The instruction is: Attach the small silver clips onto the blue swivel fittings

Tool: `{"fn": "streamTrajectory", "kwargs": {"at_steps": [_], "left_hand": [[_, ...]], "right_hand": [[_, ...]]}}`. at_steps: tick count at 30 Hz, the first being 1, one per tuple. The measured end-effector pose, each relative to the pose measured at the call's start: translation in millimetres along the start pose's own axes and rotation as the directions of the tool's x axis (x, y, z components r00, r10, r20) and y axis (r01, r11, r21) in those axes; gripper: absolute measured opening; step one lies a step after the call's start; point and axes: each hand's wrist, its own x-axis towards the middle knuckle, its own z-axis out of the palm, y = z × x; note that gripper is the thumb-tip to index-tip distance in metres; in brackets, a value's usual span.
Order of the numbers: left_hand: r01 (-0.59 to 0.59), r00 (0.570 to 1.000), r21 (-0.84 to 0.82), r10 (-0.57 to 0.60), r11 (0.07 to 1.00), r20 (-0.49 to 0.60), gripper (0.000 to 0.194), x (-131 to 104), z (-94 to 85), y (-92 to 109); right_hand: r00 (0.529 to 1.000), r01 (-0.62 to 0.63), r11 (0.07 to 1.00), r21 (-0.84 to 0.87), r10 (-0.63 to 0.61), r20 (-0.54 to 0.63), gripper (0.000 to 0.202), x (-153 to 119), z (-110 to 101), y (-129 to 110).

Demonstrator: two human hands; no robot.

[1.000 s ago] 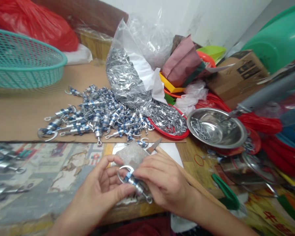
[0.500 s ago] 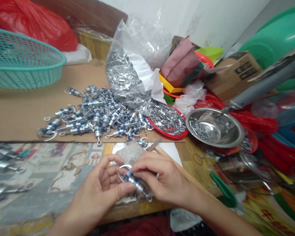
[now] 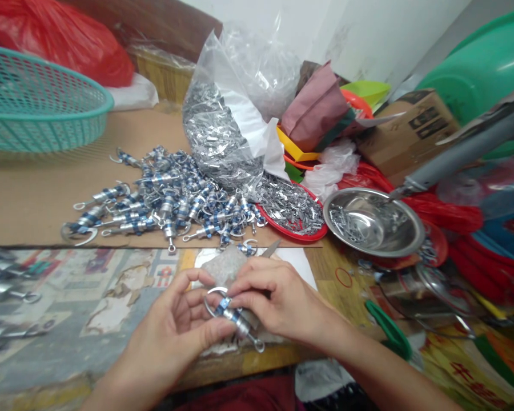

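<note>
A silver and blue metal part [image 3: 236, 321] with a curved hook at its upper end and a ring at its lower end is held at the table's front edge. My left hand [image 3: 188, 319] grips it from the left, thumb across its body. Closed fingertips of my right hand [image 3: 278, 297] pinch its blue section near the hook. Just behind the hands lies a greyish block [image 3: 225, 264] on white paper, with a knife blade [image 3: 271, 249] showing beside it. A heap of similar parts [image 3: 169, 200] covers the cardboard beyond.
Behind the heap stands a clear bag of small metal pieces [image 3: 216, 131]. Right of it are a red tray [image 3: 293, 235] of such pieces and a steel bowl [image 3: 381, 245]. A teal basket [image 3: 47, 128] is at the left, with more parts [image 3: 0, 288] below.
My right hand has shifted slightly, its wrist a little higher, covering the knife's handle. The part stays in nearly the same place between both hands.
</note>
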Motion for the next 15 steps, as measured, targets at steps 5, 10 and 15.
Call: {"fn": "streamTrajectory", "kwargs": {"at_steps": [5,10,15], "left_hand": [[0.009,0.999,-0.014,-0.010,1.000,-0.033,0.046,-1.5,2.8,1.3],[0.007,0.998,-0.018,-0.008,1.000,-0.059,0.047,-1.9,3.5,0.9],[0.014,0.998,0.004,-0.014,1.000,-0.058,0.048,-0.6,0.4,0.0]], "right_hand": [[0.962,-0.032,0.998,-0.055,0.016,-0.272,0.015,-17.4,-14.8,12.6],[0.923,-0.384,0.837,-0.389,0.341,-0.177,0.032,-55.3,-33.1,53.2],[0.912,-0.399,0.859,-0.322,0.337,-0.232,0.019,-78.9,-32.7,55.5]]}}
